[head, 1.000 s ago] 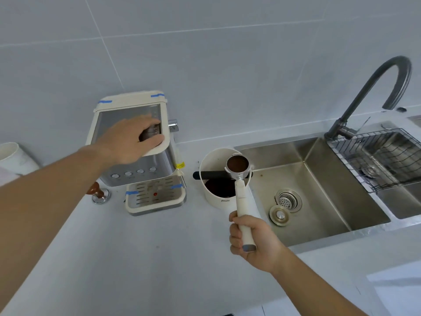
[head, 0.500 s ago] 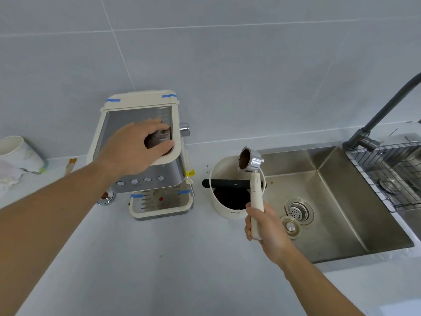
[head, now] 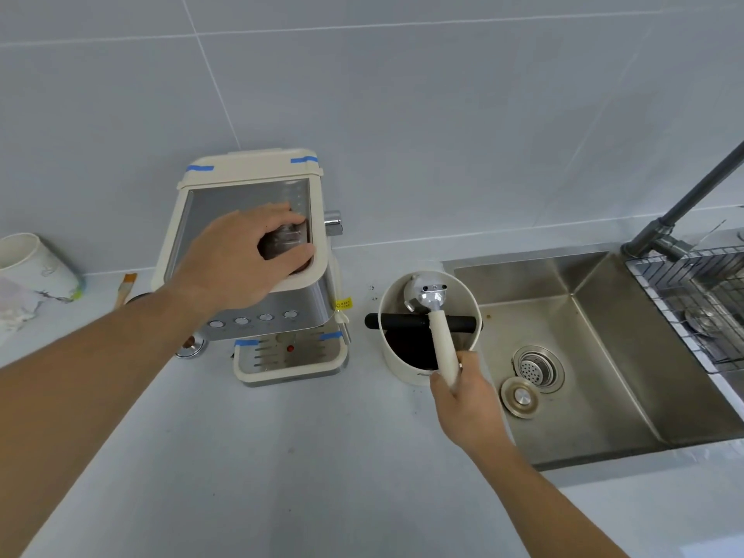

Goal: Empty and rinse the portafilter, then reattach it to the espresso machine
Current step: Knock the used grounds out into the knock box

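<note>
Grey counter [head: 282,457], espresso machine [head: 261,275], yellow label unreadable [head: 343,304]

Kitchen: tiled wall, steel sink [head: 596,404], faucet [head: 684,203], espresso machine [head: 257,251]

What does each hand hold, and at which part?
The right hand holds the portafilter by the lower end of its handle. The left hand rests on the espresso machine top, holding nothing.

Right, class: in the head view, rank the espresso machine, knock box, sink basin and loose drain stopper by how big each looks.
1. sink basin
2. espresso machine
3. knock box
4. drain stopper

All sit at a similar distance, so the order looks reliable.
</note>
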### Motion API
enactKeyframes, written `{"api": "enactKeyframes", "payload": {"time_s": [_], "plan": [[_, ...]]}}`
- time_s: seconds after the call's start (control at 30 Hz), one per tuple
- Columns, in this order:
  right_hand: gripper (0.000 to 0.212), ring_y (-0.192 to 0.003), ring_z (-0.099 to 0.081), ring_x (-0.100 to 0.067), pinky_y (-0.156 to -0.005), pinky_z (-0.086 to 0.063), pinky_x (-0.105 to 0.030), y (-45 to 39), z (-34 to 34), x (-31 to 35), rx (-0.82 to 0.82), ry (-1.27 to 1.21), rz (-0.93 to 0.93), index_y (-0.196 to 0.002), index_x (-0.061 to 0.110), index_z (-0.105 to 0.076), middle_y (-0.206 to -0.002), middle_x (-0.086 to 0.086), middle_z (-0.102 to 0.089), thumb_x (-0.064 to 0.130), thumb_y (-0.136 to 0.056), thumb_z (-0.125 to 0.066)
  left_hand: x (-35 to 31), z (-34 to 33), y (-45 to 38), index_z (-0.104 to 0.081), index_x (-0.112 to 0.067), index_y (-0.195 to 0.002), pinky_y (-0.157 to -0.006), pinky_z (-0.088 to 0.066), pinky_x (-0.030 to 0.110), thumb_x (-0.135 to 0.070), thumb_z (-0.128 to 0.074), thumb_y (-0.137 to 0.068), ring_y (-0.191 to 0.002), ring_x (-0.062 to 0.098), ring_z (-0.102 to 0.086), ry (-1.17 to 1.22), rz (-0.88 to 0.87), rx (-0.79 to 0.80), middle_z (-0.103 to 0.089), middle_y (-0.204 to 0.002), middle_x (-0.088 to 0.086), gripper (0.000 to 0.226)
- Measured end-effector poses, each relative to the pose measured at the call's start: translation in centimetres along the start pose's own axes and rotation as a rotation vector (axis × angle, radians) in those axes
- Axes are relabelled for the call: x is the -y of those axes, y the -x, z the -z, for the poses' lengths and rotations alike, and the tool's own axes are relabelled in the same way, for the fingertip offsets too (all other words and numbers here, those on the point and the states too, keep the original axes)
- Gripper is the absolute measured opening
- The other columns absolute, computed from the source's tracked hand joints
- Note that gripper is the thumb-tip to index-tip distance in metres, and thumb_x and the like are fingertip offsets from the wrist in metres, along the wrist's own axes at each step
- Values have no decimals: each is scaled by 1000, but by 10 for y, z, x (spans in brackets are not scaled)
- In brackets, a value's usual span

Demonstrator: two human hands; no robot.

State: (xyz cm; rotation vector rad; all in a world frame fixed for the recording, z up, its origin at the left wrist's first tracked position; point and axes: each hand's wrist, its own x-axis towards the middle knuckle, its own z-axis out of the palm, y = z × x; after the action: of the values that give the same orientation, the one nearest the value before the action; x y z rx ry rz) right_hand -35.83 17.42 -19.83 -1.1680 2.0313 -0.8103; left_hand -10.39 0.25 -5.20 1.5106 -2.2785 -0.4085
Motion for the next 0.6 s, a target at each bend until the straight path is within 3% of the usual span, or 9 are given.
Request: {"api": "enactKeyframes", "payload": {"time_s": [0.23, 0.47, 0.6], "plan": [[24, -61, -59, -17, -48, -36, -22, 2, -2, -7, -51, 12, 44, -111, 27, -36, -78, 1, -58, 27, -97, -55, 0, 1, 1, -56, -39, -131, -106, -40, 43, -65, -54, -81, -127, 19, -52, 1, 13, 21, -50, -147, -14, 57], [26, -64, -57, -13, -48, -34, -21, 0, -5, -14, -77, 41, 68, -110, 31, -32, -81, 2, -57, 27, -97, -55, -4, 2, 2, -58, -36, -131, -101, -39, 37, -55, -59, -86, -123, 20, -54, -6, 7, 7, -53, -144, -13, 49], [25, -62, -55, -11, -47, -33, -20, -1, -6, -14, -73, 54, 69, -114, 23, -37, -80, 2, -55, 27, -97, -54, -5, 2, 3, -57, -36, -132, -104, -40, 40, -56, -59, -86, -126, 20, -53, -14, 9, 7, -52, -146, -12, 50]]}}
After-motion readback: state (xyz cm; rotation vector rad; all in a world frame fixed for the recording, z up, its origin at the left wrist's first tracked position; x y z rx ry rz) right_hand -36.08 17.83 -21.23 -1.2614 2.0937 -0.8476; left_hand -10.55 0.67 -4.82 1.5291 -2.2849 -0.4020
